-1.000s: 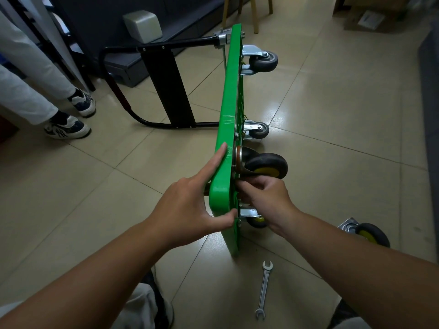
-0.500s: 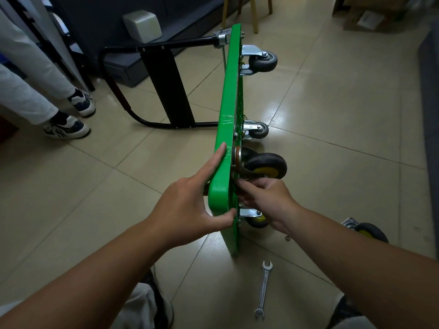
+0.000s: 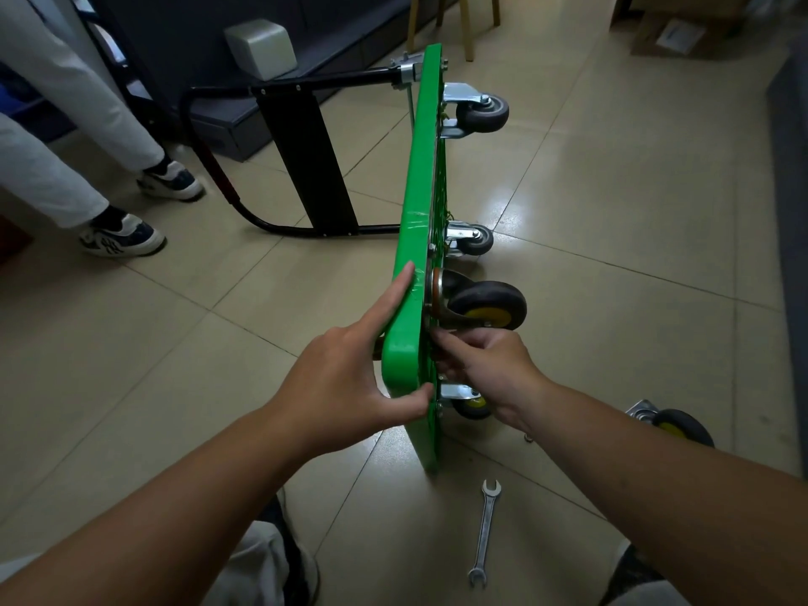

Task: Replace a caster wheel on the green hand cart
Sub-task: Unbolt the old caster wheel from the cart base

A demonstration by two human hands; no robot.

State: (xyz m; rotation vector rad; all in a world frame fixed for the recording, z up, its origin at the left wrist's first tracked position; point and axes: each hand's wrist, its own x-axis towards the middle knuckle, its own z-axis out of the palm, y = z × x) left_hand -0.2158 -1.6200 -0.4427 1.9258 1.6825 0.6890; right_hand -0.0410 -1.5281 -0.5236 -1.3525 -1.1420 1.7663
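The green hand cart (image 3: 419,203) stands on edge on the tiled floor (image 3: 612,212), its black, yellow-hubbed caster wheel (image 3: 487,301) jutting right. The left hand (image 3: 345,378) clamps its grip on the deck's near corner (forefinger straight). The right hand (image 3: 489,369) curls just beneath the wheel; whether its grip pinches anything, I cannot tell.

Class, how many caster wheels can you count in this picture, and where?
5. Four are mounted on the green cart: far upper caster, far lower caster, big caster above the right hand, small caster under it. A loose caster lies on the floor.
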